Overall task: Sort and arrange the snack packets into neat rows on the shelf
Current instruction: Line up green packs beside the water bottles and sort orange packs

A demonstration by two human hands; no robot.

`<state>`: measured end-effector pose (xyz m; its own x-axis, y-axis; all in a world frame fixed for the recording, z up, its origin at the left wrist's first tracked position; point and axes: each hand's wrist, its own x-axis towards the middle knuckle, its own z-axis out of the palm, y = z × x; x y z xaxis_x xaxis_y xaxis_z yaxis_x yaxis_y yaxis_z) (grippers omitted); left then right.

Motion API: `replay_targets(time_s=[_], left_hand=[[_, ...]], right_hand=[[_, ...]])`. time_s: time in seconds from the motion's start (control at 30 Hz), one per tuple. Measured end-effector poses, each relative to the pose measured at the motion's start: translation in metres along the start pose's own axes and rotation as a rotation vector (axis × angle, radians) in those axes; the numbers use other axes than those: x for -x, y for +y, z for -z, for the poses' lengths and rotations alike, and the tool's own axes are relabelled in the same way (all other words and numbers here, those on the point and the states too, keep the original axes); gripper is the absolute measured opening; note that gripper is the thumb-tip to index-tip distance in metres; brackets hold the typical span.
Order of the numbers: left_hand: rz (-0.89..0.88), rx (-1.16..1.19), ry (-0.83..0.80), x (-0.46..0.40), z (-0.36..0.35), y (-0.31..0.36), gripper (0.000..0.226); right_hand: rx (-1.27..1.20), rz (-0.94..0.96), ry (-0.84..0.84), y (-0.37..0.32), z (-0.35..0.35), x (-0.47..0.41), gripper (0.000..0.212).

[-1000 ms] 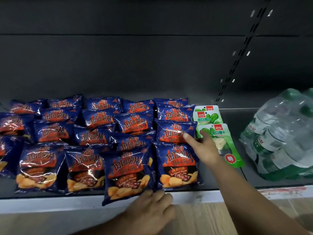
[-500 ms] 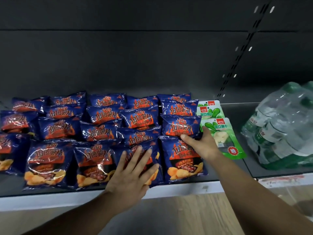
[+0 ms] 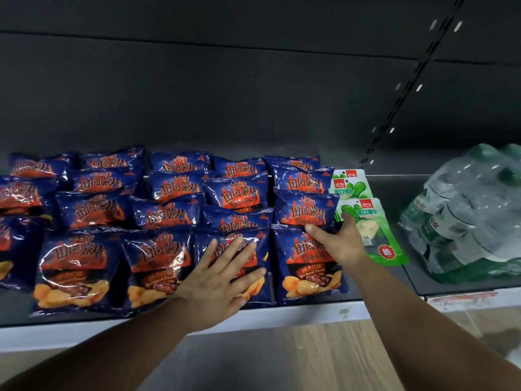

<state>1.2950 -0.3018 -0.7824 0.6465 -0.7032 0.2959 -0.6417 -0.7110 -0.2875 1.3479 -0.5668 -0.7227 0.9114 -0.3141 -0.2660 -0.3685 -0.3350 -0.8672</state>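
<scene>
Head view: my left hand (image 3: 222, 280) lies flat, fingers spread, on a front-row blue chip packet (image 3: 248, 266). My right hand (image 3: 341, 241), fingers extended, rests between the rightmost blue packet (image 3: 307, 266) and green packets (image 3: 369, 221). Packets sit in rows on the shelf (image 3: 310, 309).

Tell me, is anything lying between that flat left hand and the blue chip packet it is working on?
Nothing visible does. The left hand already lies flat, fingers spread, directly on the front-row blue chip packet. The right hand rests apart on the neighbouring packet, beside the green packets.
</scene>
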Motion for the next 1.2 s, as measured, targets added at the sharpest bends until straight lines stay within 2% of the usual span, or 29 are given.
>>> replay_targets(time_s=[0.3,0.4,0.57,0.7,0.8,1.1,1.2], left_hand=[[0.021,0.006,0.005,0.000,0.002,0.004,0.057],[0.019,0.016,0.009,0.001,0.000,0.005,0.057],[0.017,0.020,0.004,-0.002,0.005,0.004,0.058],[0.037,0.040,0.005,-0.006,0.010,0.012,0.059],[-0.004,0.059,0.026,-0.012,0.016,0.022,0.058],[-0.144,0.178,-0.047,0.002,0.018,0.063,0.058],[-0.126,0.202,-0.074,-0.002,0.027,0.063,0.058]], right_hand=[[0.042,-0.001,0.011,0.004,0.001,0.000,0.072],[0.033,-0.027,0.026,0.008,-0.002,0.002,0.077],[0.052,-0.030,0.043,0.007,-0.002,0.003,0.071],[0.046,-0.035,0.063,0.007,0.000,0.003,0.100],[0.060,-0.059,0.103,0.009,0.002,0.003,0.106],[0.257,0.070,0.273,-0.004,0.009,0.014,0.082],[0.375,0.192,0.326,-0.014,0.010,0.022,0.061]])
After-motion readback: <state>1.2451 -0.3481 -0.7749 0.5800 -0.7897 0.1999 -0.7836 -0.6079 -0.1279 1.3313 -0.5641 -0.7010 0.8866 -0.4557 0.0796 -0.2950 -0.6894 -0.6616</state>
